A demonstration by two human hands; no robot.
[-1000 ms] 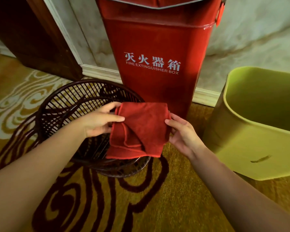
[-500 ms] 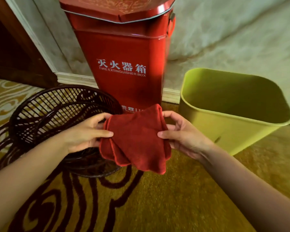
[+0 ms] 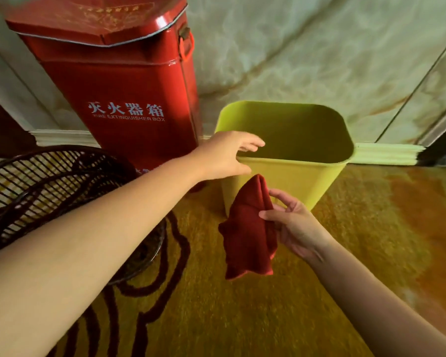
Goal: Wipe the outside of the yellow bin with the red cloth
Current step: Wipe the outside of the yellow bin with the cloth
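Note:
The yellow bin (image 3: pixel 294 181) stands upright on the carpet against the marble wall, its mouth empty. My left hand (image 3: pixel 224 155) grips the bin's near left rim, fingers over the edge and thumb on the outside. My right hand (image 3: pixel 291 225) pinches the folded red cloth (image 3: pixel 247 230), which hangs down just in front of the bin's near wall. Whether the cloth's top tip touches that wall I cannot tell.
A tall red fire extinguisher box (image 3: pixel 119 99) stands against the wall directly left of the bin. A dark wire basket (image 3: pixel 49 181) sits on the patterned carpet at left, under my left forearm. A white skirting board (image 3: pixel 386 153) runs behind.
My left hand let go of the cloth and moved right onto the bin's rim. The cloth now hangs from my right hand alone, closer to the bin. The view shifted right.

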